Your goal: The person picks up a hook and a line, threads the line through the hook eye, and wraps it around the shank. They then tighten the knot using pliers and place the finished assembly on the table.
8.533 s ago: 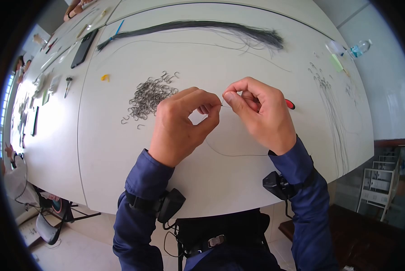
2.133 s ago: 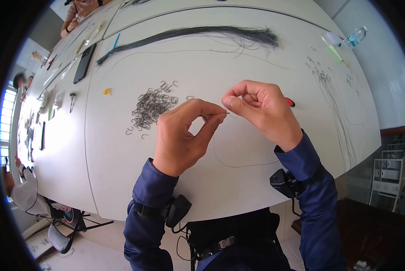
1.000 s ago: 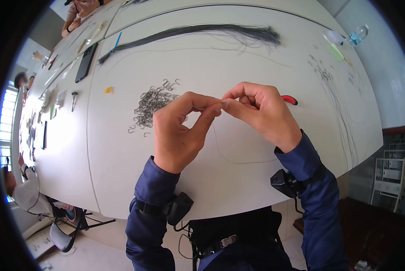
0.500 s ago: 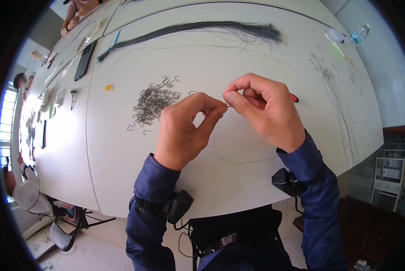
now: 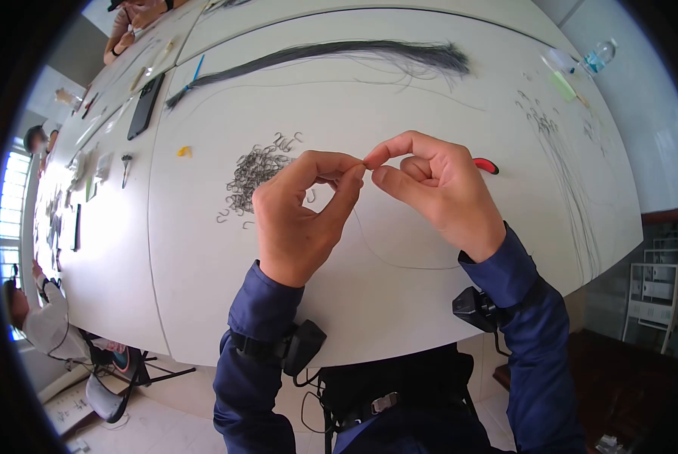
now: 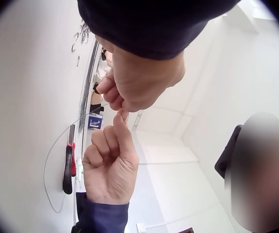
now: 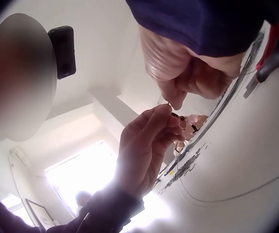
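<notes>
Between thumb and forefinger my left hand (image 5: 297,219) pinches a small fish hook (image 5: 365,165), mostly hidden by the fingertips. Right against those fingertips is the forefinger of my right hand (image 5: 448,193), its thumb close below and its other fingers curled. The right fingertips work a thin grey fishing line (image 5: 407,267) at the hook; its end is too fine to see there. From the hands the line drops to the table and loops off under the right sleeve. A heap of loose fish hooks (image 5: 252,178) lies just beyond my left hand.
A long bundle of dark line (image 5: 316,53) stretches across the far table. Hooks with lines attached (image 5: 569,189) lie at the right. A red-and-black handled tool (image 6: 69,167) sits behind my right hand. A phone (image 5: 146,106) and a yellow piece (image 5: 184,152) are at the left.
Both hands have shifted slightly left since half a second ago. The right forefinger has moved from just beside the left fingertips to touching them, and the right thumb stands slightly apart.
</notes>
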Available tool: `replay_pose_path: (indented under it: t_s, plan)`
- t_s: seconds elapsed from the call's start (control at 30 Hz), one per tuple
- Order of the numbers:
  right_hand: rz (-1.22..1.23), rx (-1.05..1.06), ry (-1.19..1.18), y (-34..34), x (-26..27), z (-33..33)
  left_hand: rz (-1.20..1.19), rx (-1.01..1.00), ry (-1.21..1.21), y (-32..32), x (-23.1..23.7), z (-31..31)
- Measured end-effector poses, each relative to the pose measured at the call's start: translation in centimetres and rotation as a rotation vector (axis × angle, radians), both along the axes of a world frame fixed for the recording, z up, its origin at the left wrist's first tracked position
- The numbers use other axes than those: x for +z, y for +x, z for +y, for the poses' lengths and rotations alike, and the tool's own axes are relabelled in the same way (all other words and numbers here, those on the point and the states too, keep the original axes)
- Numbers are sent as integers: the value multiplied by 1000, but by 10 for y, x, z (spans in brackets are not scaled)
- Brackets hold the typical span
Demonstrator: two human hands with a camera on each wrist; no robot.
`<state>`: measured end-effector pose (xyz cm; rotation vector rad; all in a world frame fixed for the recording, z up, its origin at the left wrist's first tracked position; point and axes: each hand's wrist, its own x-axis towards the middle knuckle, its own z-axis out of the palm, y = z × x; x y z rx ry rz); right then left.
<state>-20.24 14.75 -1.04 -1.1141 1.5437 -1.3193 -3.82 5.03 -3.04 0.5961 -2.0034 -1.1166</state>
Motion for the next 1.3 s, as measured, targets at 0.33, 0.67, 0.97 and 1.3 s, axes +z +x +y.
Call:
replay_pose_path:
  t_s: [0.33,0.67,0.97,1.3]
  plan:
    - [-78,-82,-19,8,-3,-1,-4,-19,22,-2,-2,0]
    - [-49,-74,-47,4,-10,-3,53,30,58,-5,-5,-1]
    - [454,-58,-127,12,-6,0,-34,75,47,-2,-4,-4]
    - [108,-50,-46,-6,-12,-4,32,-83,176,-4,-1,2]
